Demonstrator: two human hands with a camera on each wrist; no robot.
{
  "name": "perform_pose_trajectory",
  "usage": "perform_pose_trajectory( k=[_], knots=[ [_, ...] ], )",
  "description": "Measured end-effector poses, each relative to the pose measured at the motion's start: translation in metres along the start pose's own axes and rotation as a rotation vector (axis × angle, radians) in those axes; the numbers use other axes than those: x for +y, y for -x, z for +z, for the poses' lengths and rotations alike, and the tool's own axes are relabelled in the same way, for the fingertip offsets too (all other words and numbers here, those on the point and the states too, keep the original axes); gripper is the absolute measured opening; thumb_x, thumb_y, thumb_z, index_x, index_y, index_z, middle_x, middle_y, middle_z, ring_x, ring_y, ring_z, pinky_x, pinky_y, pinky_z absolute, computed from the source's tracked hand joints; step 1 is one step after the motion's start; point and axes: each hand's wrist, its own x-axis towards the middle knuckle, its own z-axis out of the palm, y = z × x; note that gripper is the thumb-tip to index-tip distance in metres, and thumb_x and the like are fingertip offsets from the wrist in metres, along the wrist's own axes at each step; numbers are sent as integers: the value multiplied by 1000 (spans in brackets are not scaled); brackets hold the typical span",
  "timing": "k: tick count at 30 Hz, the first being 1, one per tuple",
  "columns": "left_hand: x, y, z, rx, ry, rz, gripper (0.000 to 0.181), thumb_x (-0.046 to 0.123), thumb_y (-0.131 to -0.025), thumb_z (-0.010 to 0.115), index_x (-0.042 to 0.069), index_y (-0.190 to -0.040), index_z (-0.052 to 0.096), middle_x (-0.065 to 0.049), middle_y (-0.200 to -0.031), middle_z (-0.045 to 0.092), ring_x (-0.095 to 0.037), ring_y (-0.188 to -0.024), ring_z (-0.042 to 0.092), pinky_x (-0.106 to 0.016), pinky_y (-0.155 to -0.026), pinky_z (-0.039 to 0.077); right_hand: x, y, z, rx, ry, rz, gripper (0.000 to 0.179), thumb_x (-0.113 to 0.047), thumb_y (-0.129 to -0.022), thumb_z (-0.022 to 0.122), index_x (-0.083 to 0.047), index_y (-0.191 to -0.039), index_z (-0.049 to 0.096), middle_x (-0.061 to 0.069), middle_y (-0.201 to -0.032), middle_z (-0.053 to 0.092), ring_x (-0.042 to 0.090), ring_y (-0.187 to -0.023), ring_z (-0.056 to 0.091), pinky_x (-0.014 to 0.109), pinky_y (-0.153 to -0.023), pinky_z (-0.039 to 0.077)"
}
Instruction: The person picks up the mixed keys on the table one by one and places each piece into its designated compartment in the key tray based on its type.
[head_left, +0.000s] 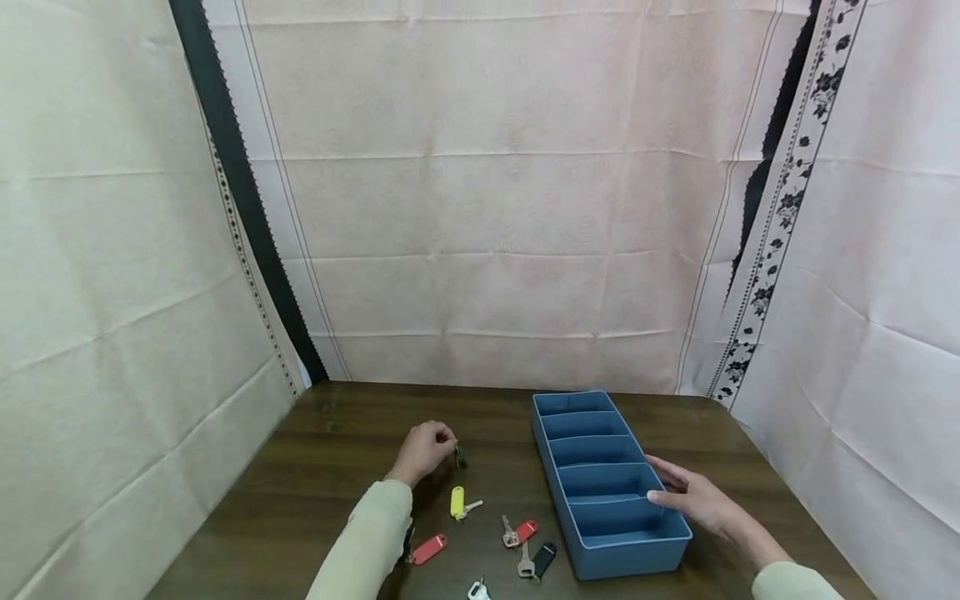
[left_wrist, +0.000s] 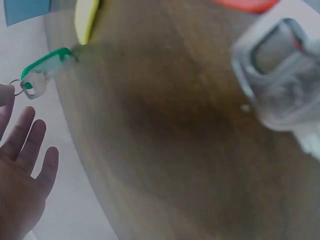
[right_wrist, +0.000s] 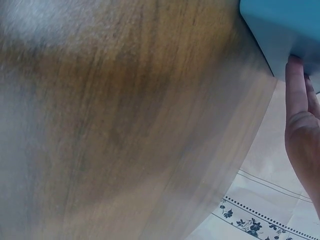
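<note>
My left hand (head_left: 426,450) pinches the ring of a key with a green tag (left_wrist: 47,62) between thumb and finger; the tag hangs above the table left of the box. In the left wrist view the other fingers of this hand spread loosely. On the right stands a blue box (head_left: 630,557) divided into several compartments in a row. My right hand (head_left: 701,500) holds its right wall, thumb over the rim and fingers against the outside. A yellow-tagged key (head_left: 457,502) lies just nearer than the left hand.
On the brown wooden table (head_left: 262,517) lie a red tag (head_left: 429,549) by the left sleeve, a red-tagged key (head_left: 525,532), a black-tagged key (head_left: 543,560) and a white-tagged item (head_left: 477,590) at the front. Pale cloth (head_left: 480,208) hangs around the table.
</note>
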Motion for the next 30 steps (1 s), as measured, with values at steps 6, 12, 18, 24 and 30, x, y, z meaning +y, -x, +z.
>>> perform_pose_trajectory(
  k=[6,12,18,24,30],
  knots=[
    [5,-6,-3,42,72,22,5,12,-93,67,10,-90,70,0,-91,64,-16,-80,54,-36,-71,48,0,0,-1,7,4,13,75,-29,-96,67,-3,-154,29,34,-148,37,53,-131,40,66,-94,41],
    [12,-12,-8,49,143,-1,6,12,-94,66,12,-90,70,0,-94,67,-16,-81,57,-37,-73,49,0,-2,-1,10,11,25,76,-32,-96,67,-4,-154,29,33,-149,36,53,-132,38,66,-95,41],
    [17,-16,-11,64,157,15,6,14,-94,66,12,-90,70,-1,-94,67,-17,-82,57,-37,-74,49,1,-4,0,7,0,42,76,-34,-95,68,-5,-155,30,31,-149,36,52,-133,38,66,-95,41],
    [25,-20,-13,62,178,15,5,16,-93,68,13,-90,70,0,-93,67,-17,-82,56,-36,-72,48,-2,-4,1,8,8,34,77,-34,-94,68,-5,-154,30,31,-150,36,53,-133,39,66,-94,41],
    [34,-25,-10,68,176,50,5,16,-93,67,13,-91,71,1,-94,67,-16,-82,56,-36,-72,48,-2,-1,0,10,7,22,75,-31,-95,68,-4,-154,30,32,-149,36,53,-133,38,67,-94,40]
  ],
)
